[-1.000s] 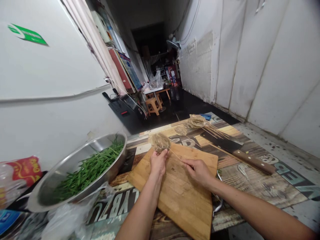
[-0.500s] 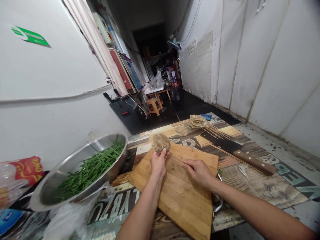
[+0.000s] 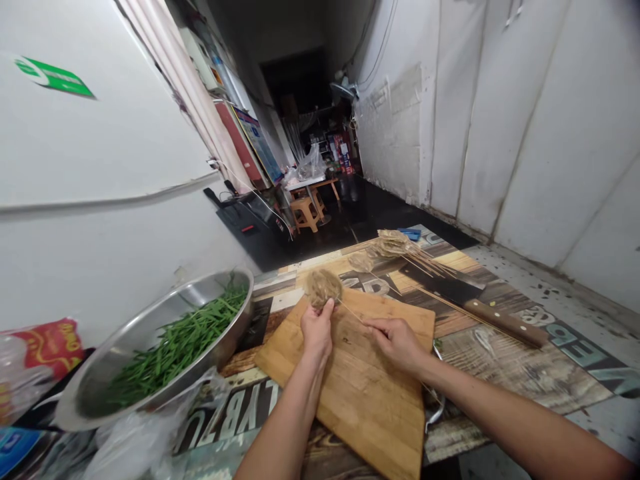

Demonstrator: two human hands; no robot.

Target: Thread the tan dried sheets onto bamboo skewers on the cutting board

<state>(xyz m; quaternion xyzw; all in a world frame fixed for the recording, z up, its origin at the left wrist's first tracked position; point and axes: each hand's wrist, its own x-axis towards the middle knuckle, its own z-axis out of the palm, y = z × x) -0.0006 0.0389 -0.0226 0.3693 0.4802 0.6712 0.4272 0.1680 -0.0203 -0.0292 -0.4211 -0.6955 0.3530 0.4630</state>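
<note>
My left hand [image 3: 317, 327] pinches the lower edge of a flat, wrinkled, brownish piece of food [image 3: 323, 287] over the far corner of a wooden cutting board [image 3: 370, 393]. A thin wooden skewer [image 3: 351, 311] runs from that piece to my right hand [image 3: 396, 341], whose fingers are closed around its other end. Beyond the board lies a pile of similar skewered pieces [image 3: 393, 243], sticks pointing right. One more such piece [image 3: 360, 262] lies nearer. A cleaver [image 3: 505, 321] with a brown handle rests to the right.
A steel basin [image 3: 240, 313] of cut green stalks [image 3: 185, 343] stands at the left, with a clear plastic bag [image 3: 145, 433] before it. A blue object [image 3: 410, 234] lies at the table's far edge. Farther off are a stool [image 3: 306, 213] and a small table [image 3: 307, 181].
Both hands keep their hold on the food piece and the skewer, almost unmoved. The whole view has shifted slightly.
</note>
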